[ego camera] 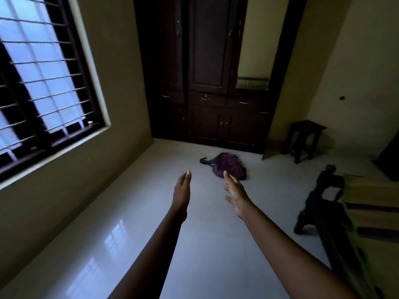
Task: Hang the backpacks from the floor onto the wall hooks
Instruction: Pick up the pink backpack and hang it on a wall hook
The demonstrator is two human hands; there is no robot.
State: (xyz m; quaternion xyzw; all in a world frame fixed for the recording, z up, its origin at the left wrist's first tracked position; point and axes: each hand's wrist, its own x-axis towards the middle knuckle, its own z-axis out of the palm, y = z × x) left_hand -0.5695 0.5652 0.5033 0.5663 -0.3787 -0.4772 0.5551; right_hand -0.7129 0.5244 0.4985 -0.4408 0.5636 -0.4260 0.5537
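Your left hand and right hand reach forward empty, fingers loose and straight. The backpack lies flat on the floor ahead, before the wardrobe, just beyond your right fingertips, the nearer hand. Its long axis runs left to right, straps trailing left.

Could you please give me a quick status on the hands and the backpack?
Left hand and right hand both open, empty, stretched forward. Purple backpack on the floor before the wardrobe, not yet touched. Bare floor between, nothing in the way.
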